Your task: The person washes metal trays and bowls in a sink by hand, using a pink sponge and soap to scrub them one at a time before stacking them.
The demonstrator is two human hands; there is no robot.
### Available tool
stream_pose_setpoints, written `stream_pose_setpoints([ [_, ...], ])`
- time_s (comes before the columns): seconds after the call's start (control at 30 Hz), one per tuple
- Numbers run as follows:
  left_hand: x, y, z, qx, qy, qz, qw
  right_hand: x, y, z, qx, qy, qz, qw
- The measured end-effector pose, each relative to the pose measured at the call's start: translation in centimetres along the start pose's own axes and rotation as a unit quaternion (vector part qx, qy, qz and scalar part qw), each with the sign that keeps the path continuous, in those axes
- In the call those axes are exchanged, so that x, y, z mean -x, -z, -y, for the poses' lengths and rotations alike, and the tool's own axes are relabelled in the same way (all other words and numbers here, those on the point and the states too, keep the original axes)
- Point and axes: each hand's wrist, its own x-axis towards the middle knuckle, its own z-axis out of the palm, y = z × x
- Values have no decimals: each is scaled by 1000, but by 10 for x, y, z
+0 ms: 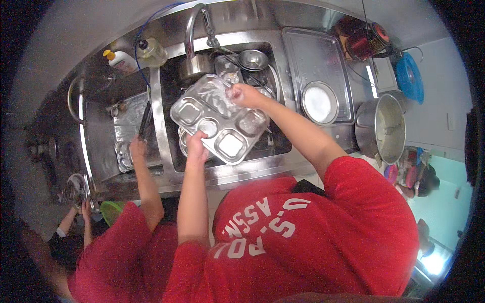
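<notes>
A metal compartment tray (231,143) is held tilted over the right-hand sink basin, with suds on its upper part. My left hand (197,147) grips its near left edge, thumb over the top. On the soapy far side of the tray rests my right hand (246,96), fingers curled. Foam and the hand itself hide whatever is inside its grasp. Beyond the tray, a steel bowl (254,60) and other metal dishes lie in the basin. A steel pot (198,65) stands under the curved faucet (190,33).
At left, a co-worker's hand (137,150) reaches into the other basin, near another metal tray (132,118). Soap bottles (123,61) stand behind. To the right are a rectangular pan (316,48), a round foam-filled container (320,103) and a large pot (368,126).
</notes>
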Motion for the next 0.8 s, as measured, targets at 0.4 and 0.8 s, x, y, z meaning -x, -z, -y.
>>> stream_pose_setpoints([
  [0.4, 3, -8, 10, -14, 67, 34, 997, -36, 8, 16, 31, 49, 13, 998],
  [0.8, -13, -16, 2, -30, 52, 23, 998, -15, -41, 85, 12, 21, -192, 981],
])
